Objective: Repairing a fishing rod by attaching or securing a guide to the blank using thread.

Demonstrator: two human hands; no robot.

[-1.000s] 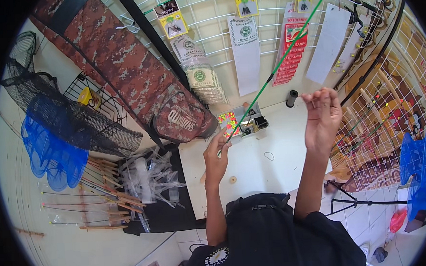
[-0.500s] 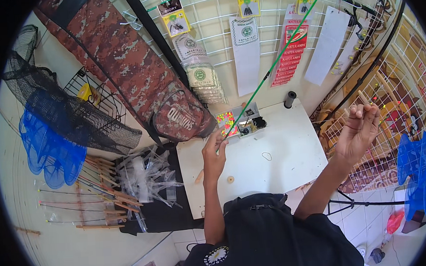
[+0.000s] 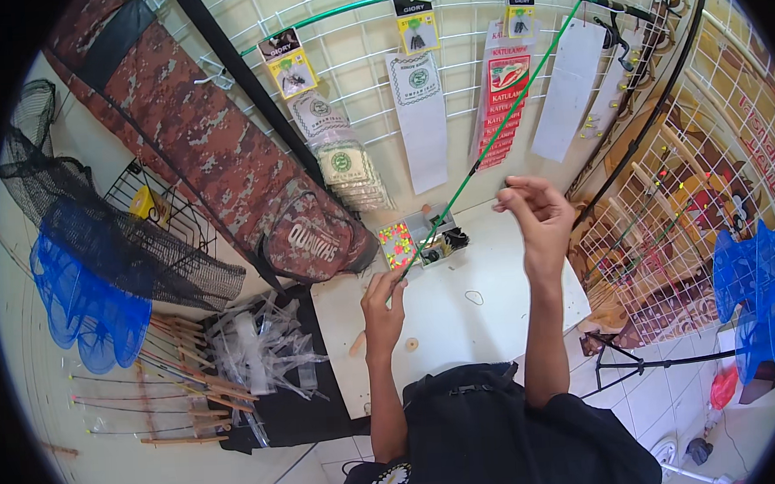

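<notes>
The left hand is closed around the butt end of a thin green rod, which slants up from above the middle of the white bench toward the far right, crossing the wire wall grid. The right hand is raised over the bench's far right corner, just beside the rod's shaft, with thumb and forefinger pinched together; whatever the grip holds is too fine to make out, perhaps line, and I cannot tell. A tackle box with bright pink and yellow bits in its compartments sits at the far edge of the bench, right under the rod and just beyond the left hand. Two small round pieces lie near the bench's left edge, close to the left forearm, and a thin loop lies between the two arms. Hanging on the grid are packets of tackle, and a camouflage rod bag leans against it off the bench's far left corner. Left of the bench, on a dark surface, are clear plastic bags and a bundle of floats. Blue nets hang beyond them.
</notes>
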